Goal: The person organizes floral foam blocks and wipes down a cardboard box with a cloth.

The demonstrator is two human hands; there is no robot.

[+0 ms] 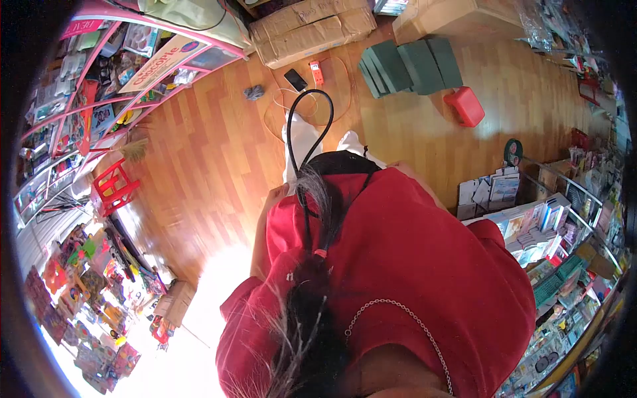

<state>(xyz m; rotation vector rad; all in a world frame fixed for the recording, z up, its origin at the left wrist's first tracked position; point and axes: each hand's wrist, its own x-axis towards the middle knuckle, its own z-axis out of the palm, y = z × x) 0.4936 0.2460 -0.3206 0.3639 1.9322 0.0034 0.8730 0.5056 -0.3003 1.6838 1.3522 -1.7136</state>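
Note:
My left hand [277, 194] rests low beside my white trousers [302, 140], at the side of my red shirt [411, 245]. Only part of it shows and its fingers cannot be made out. On the other side, my right hand [400, 167] is mostly hidden behind the shirt, near my hip. A black cable [312, 93] loops up in front of my body, close to the camera. On the wooden floor beyond my feet lie a dark phone [295, 80] and a red power strip [317, 72] with an orange cord.
Cardboard boxes [315, 33] stand ahead. Dark green boxes [413, 66] and a red stool [466, 106] are to the right. Another red stool [116, 188] stands left, near a pink-framed shelf [99, 60]. Packed goods shelves [531, 232] line the right side.

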